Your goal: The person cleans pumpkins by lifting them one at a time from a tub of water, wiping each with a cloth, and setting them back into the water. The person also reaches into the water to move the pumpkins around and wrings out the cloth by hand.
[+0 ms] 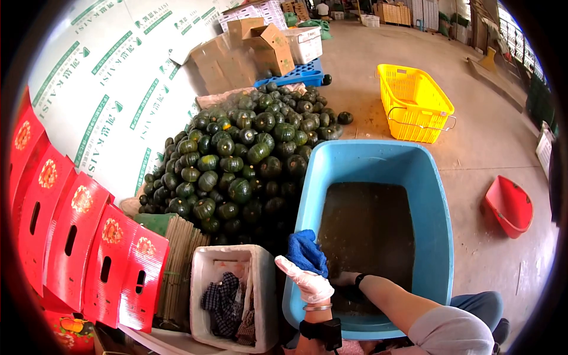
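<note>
My left hand (pixel 309 285), in a thin whitish glove with a bracelet and a black device at the wrist, holds a bunched blue cloth (pixel 306 253) over the near left rim of a large light-blue tub (pixel 435 236). Its thumb points up and left. Inside the tub, my right hand (pixel 344 280) reaches down into murky brown water (pixel 367 228) near the left wall. A black band circles that wrist. The fingers of the right hand are hidden under the water, so anything they hold cannot be made out.
Dark green squashes (pixel 239 189) form a large pile left of the tub. A foam box (pixel 266 302) with checked cloth stands near left, beside red cartons (pixel 139 278). Beyond the tub is a yellow crate (pixel 414 127); a red basin (pixel 512 204) lies to the right.
</note>
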Action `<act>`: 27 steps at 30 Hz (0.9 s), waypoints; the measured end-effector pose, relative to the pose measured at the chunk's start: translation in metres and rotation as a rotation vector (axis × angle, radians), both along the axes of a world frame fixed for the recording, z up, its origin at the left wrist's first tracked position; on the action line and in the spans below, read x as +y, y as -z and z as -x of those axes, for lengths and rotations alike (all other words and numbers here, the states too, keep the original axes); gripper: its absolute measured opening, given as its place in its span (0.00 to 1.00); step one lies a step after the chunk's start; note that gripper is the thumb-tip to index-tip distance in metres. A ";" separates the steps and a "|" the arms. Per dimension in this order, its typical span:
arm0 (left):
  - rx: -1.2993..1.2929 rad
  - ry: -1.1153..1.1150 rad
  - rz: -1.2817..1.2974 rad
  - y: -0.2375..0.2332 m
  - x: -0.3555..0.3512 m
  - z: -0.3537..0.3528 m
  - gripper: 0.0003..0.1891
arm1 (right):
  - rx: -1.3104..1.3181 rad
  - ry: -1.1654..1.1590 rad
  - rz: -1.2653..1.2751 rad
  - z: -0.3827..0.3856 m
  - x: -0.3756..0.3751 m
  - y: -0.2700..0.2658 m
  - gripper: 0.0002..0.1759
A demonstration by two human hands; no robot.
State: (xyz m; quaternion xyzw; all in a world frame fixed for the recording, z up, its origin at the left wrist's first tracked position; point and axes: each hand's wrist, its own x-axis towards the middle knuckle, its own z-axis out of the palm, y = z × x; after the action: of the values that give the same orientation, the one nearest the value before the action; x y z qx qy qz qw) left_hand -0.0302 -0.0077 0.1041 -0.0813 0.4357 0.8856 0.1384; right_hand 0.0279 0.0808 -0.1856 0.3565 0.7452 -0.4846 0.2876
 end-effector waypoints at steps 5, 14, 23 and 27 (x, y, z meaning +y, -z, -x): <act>-0.041 0.293 -0.335 0.007 -0.015 0.007 0.38 | 0.128 -0.386 0.222 -0.035 0.004 0.011 0.58; -0.140 0.633 -0.360 0.038 -0.006 -0.001 0.45 | 0.406 0.412 0.025 -0.109 0.075 -0.188 0.45; 0.456 0.428 0.174 0.053 0.024 -0.086 0.23 | 1.147 1.029 -0.036 -0.090 -0.009 -0.264 0.37; 0.295 0.781 0.349 0.075 0.017 -0.045 0.31 | 0.904 0.252 -0.584 -0.118 0.004 -0.286 0.43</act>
State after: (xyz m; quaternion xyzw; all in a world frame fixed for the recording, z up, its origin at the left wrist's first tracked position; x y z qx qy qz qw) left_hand 0.0146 0.0096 0.0290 0.1943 0.5916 0.6824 0.3828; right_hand 0.1458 0.0845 0.1002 0.2643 0.8495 -0.3934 -0.2317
